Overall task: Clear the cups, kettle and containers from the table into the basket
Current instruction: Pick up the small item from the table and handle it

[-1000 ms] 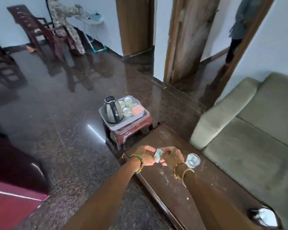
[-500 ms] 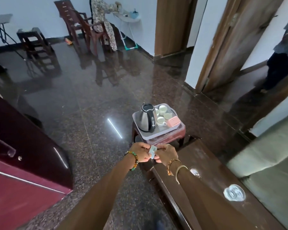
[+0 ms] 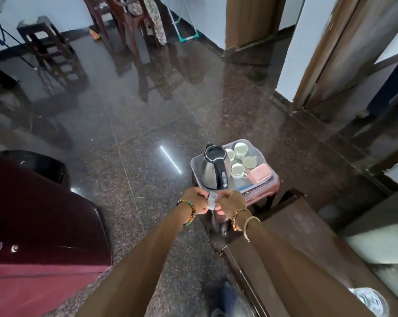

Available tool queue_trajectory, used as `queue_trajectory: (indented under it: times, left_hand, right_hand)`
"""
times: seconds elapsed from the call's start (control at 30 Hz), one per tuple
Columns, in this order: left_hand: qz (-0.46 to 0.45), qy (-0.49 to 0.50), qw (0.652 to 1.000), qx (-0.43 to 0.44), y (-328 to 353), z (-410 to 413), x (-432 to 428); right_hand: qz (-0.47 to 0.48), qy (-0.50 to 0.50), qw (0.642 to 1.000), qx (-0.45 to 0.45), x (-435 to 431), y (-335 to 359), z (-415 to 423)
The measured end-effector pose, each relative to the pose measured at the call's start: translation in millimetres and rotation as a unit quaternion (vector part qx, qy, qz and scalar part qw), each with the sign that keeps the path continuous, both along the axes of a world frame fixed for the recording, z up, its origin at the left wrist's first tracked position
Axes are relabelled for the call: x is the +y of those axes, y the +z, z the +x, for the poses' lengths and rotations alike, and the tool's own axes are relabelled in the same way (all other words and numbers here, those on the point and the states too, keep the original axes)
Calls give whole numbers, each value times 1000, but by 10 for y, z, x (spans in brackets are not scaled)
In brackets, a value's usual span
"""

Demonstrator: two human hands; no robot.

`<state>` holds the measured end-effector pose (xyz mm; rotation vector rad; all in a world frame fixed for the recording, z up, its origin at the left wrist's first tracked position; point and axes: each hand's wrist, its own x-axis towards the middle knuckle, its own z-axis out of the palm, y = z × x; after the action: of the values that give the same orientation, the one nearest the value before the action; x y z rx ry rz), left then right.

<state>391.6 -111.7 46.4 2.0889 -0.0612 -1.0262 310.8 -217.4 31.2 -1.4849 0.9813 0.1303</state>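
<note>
– Both hands have travelled from over the table [image 3: 308,236] to the near edge of the basket [image 3: 261,154], bringing the small pale container [image 3: 212,200] along.
– How is it held?
– Pinched between them: left hand [image 3: 197,200] on one side, right hand [image 3: 230,202] on the other, fingers curled onto it, just in front of the kettle [image 3: 216,167].
– Which step is this?
– Delivering that container, I'd say. Next it needs a free spot. The bare patch beside the pink box [image 3: 259,173] looks likeliest, and one hand should let go first.
– Count the basket.
– One kettle, four white cups [image 3: 240,148], one pink box, all inside it, on the red stool [image 3: 260,191].
– Anything left?
– One clear glass [image 3: 369,300] on the table, well apart from the basket.
</note>
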Motion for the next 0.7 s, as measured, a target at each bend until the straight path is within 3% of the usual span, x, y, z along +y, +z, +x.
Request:
queue_trajectory:
  times: [0.3, 0.7]
  left_hand:
    - [21, -130, 986, -99, 146, 607, -721]
    - [3, -274, 959, -73, -329, 1018, -1799]
  right_hand:
    - [-17, -89, 996, -24, -589, 102, 505]
    - [-22, -298, 952, 68, -1212, -162, 703]
